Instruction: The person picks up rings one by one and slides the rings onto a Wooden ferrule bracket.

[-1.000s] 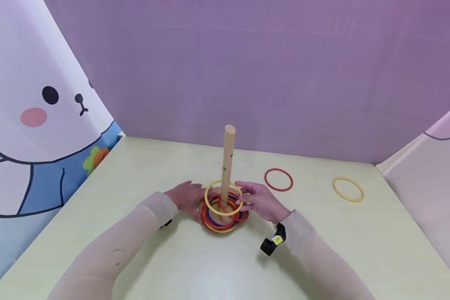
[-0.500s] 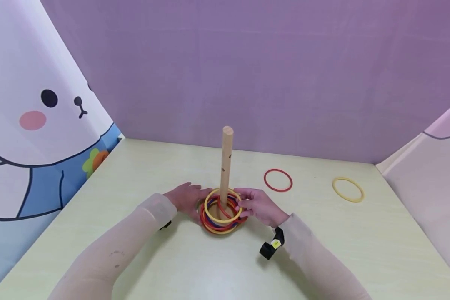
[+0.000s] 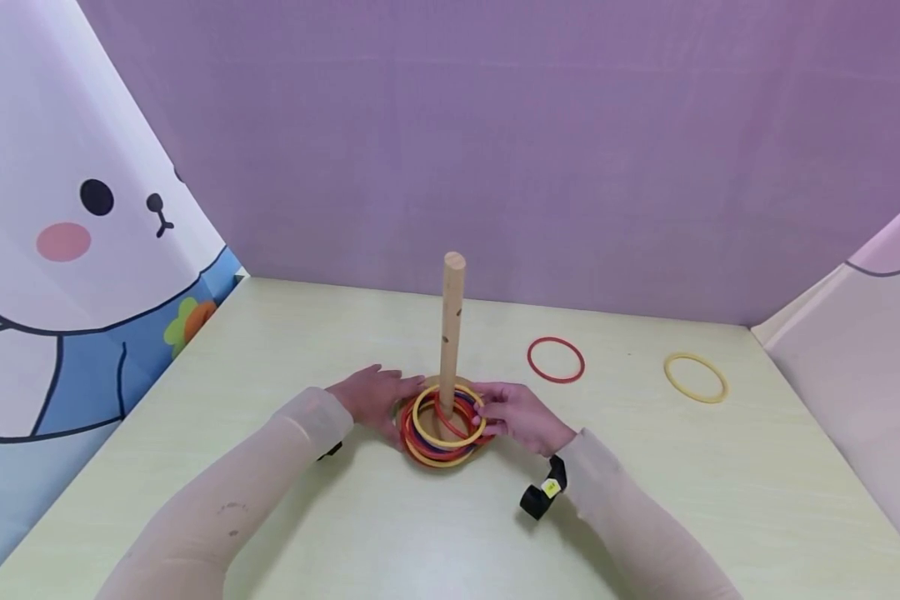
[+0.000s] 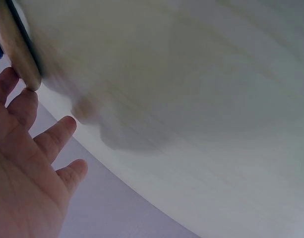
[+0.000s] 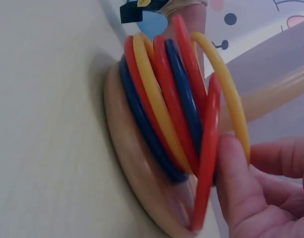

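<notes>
A wooden peg (image 3: 452, 329) stands upright on a round wooden base (image 5: 123, 129). Red, blue and yellow rings are stacked around its foot, and one red ring (image 5: 208, 153) leans at a slant. With thumb and fingers my right hand (image 3: 523, 417) pinches the right side of a yellow ring (image 5: 231, 91), which encircles the peg at the top of the pile. My left hand (image 3: 371, 402) rests against the left side of the base. In the left wrist view its fingertips (image 4: 29, 96) touch the base's edge, the other fingers spread apart.
On the pale table (image 3: 435, 533), a red ring (image 3: 557, 379) lies to the right of the peg. Farther right lies a yellow ring (image 3: 696, 398). A purple backdrop (image 3: 570, 167) rises behind the table, with a cartoon-print cloth (image 3: 82, 292) at the left.
My right hand has moved down slightly, lowering the yellow ring around the peg onto the top of the pile. The left hand has stayed at the base.
</notes>
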Demonstrator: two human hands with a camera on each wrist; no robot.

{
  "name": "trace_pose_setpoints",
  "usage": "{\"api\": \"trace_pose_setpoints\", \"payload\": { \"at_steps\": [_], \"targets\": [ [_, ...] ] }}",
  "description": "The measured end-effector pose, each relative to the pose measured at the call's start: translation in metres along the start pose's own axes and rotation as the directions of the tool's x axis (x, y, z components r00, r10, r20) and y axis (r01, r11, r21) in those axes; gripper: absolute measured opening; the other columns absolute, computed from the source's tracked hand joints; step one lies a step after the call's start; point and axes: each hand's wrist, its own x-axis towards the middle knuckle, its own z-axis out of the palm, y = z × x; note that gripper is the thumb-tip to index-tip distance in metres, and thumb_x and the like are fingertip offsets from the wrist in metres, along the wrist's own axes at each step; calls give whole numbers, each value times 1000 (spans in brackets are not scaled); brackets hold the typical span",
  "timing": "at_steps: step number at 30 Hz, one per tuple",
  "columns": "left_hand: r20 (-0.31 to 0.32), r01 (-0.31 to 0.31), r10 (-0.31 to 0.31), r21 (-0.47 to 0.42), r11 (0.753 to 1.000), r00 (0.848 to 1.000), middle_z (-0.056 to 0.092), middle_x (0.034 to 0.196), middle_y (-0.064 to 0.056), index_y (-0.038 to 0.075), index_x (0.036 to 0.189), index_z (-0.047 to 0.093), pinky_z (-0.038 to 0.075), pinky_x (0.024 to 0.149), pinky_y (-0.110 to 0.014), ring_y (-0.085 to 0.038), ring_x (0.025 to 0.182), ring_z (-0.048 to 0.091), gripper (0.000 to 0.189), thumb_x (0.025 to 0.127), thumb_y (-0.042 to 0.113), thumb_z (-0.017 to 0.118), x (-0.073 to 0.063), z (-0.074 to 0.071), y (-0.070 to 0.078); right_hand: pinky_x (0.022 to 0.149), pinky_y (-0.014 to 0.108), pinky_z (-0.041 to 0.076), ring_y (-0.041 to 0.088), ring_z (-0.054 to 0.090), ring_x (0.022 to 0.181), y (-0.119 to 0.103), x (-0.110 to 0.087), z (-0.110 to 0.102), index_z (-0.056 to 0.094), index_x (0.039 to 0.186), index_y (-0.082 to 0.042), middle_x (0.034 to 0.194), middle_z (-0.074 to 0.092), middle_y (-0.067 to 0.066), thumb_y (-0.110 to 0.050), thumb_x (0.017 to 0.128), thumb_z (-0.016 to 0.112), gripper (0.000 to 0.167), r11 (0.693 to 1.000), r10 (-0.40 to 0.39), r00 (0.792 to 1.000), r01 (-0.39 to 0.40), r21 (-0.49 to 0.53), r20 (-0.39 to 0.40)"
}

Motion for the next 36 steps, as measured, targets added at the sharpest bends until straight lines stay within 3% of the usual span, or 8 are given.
{"api": "trace_pose_setpoints", "payload": {
  "at_steps": [7,11,17,25,36],
  "targets": [
    [5,8,-8,4,1000,1000,43,148,-5,17,147,40,24,109,-58,-37,131,42,99,66,53,83,0,0,0,76,29,56,14,63,85,-5,0,-11,45,132,16,107,63,18,3,94,51,41,991,-29,1000,27,-132,-12],
    [-2,-1,1,10,1000,1000,43,147,-5,17,146,40,25,109,-58,-37,130,43,98,66,52,83,-1,0,0,78,36,56,17,64,86,-7,3,-22,44,132,16,105,62,19,0,94,51,42,981,-18,1000,16,-192,-8],
    [-3,-10,10,14,1000,1000,44,147,-6,15,146,41,25,108,-59,-38,129,43,97,66,50,83,0,0,0,79,38,55,21,60,88,-10,4,-48,43,133,15,102,57,20,0,93,50,44,968,-15,996,-8,-250,-90],
    [13,26,-26,-1,1000,1000,46,145,-3,17,148,38,23,110,-57,-36,130,43,99,66,51,83,-1,-1,0,79,39,55,30,61,98,-11,1,-85,43,137,9,130,52,28,-15,97,54,48,953,20,981,-77,-293,-193],
    [13,24,-24,5,1000,1000,48,143,-5,15,147,38,24,109,-57,-36,129,44,100,66,51,84,-1,-1,1,77,37,56,21,63,89,-12,2,-112,44,137,10,112,63,18,-13,94,59,51,941,71,964,-150,-304,-256]
  ]
}}
